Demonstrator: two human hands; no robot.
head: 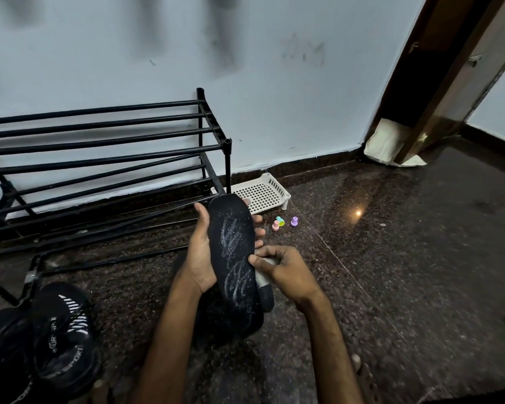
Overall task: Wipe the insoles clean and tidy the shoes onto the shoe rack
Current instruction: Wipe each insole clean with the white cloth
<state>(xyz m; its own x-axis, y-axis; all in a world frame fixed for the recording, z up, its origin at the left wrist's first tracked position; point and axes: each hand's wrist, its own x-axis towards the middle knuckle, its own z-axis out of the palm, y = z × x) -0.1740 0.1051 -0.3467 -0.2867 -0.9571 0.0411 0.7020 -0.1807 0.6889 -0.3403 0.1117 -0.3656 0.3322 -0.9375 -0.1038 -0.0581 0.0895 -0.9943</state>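
Both forearms are showing bare from the bottom edge up to the wrists, with no sleeves, watch, bracelet or gloves. The left hand (200, 252) and right hand (286, 271) are wearing no rings, and the fingers (258, 231) are showing short, plain nails. Bare toes (359, 365) are peeking in at the lower right, wearing no socks.

Left hand (200, 252) grips black insole (235, 258), right hand (286, 272) presses cloth (264, 282) against it; shoes (41, 342) beside empty rack (99, 147).
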